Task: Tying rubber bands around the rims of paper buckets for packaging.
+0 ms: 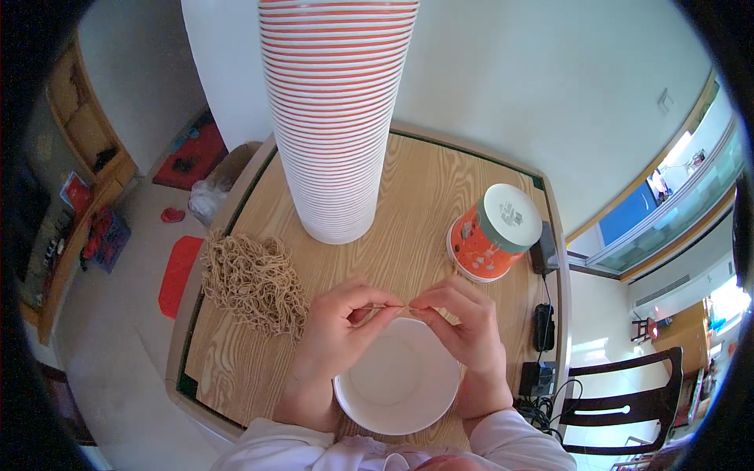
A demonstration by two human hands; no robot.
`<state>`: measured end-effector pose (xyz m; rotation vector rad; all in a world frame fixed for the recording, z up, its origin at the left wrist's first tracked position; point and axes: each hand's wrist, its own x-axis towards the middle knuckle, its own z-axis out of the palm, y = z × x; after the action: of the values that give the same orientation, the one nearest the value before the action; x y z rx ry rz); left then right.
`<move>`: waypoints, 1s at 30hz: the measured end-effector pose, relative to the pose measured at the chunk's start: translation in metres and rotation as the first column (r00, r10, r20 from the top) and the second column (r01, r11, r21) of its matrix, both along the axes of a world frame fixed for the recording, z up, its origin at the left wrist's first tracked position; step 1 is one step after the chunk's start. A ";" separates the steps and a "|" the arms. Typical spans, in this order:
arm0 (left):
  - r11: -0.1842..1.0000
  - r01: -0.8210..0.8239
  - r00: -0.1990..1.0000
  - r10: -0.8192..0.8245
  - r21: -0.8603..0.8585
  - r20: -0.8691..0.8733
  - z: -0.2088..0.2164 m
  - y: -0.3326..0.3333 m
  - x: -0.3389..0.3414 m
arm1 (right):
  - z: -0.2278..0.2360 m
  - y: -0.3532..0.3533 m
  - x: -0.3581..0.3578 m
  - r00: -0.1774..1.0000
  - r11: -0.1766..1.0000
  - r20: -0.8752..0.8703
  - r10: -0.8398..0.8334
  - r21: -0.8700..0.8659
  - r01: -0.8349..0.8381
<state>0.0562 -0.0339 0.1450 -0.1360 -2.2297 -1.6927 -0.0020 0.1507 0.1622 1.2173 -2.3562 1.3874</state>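
Both hands are raised over the near part of the wooden table (424, 173), close together with their fingertips almost meeting. The left hand (339, 328) pinches a thin tan strand (404, 307) between thumb and forefinger, and the right hand (465, 315) pinches at the same strand from the other side, so it sits between the two sets of fingertips, just above the far rim of a white bowl (397, 381). The strand is so fine that its ends cannot be made out. The bowl stands open side up between the forearms. To the left of the left hand, a tangled heap of tan string (255, 284) lies near the table's left edge. Beyond the hands rises a tall stack of white paper tubs (334, 118) with red-lined rims, reaching past the top of the view. Further right, an orange and green tub (485, 243) stands upside down, its pale base facing up. Black power adapters (537, 378) and cables lie along the right edge, with a dark chair (620, 404) beside the table
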 end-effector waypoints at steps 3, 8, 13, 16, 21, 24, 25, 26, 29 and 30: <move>1.000 0.001 1.000 -0.001 0.019 0.013 -0.003 0.001 -0.001 | 0.000 -0.003 0.000 1.000 1.000 0.010 -0.014 0.002 0.014; 1.000 0.004 1.000 -0.004 0.010 0.028 0.000 0.001 0.000 | -0.005 -0.001 -0.002 0.996 1.000 -0.092 0.014 -0.018 -0.016; 1.000 0.001 1.000 -0.001 -0.003 0.021 0.001 0.001 0.001 | -0.001 0.000 -0.002 0.996 0.999 -0.091 -0.002 -0.036 -0.001; 0.999 -0.031 0.996 0.028 0.030 0.080 0.012 0.004 0.002 | -0.002 0.000 -0.003 0.997 0.999 -0.082 -0.011 -0.032 0.009; 1.000 -0.026 0.999 0.025 -0.014 -0.041 0.003 0.004 0.001 | -0.004 0.000 -0.003 0.998 1.000 -0.062 0.007 -0.025 -0.008; 0.998 -0.030 0.995 0.024 -0.053 -0.096 0.001 0.004 0.001 | -0.004 0.001 -0.003 0.999 1.000 -0.039 -0.011 -0.025 0.010; 0.997 -0.033 0.994 0.026 -0.068 -0.105 0.001 0.004 0.001 | -0.003 0.001 -0.003 0.999 1.000 -0.039 -0.003 -0.010 0.003; 0.997 -0.032 0.994 0.025 -0.068 -0.105 0.001 0.004 0.001 | -0.002 0.002 -0.003 0.999 1.000 -0.039 0.004 0.004 -0.004; 0.996 -0.030 0.995 0.022 -0.084 -0.095 0.003 0.005 0.000 | -0.004 0.005 -0.004 1.000 0.999 0.007 -0.022 0.042 0.021; 0.998 -0.027 0.997 0.023 -0.056 -0.071 0.003 0.005 0.001 | -0.003 0.004 -0.003 1.000 0.999 0.007 -0.020 0.040 0.019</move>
<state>0.0575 -0.0291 0.1476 -0.1778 -2.2191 -1.5872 -0.0048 0.1544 0.1590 1.1976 -2.4050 1.3482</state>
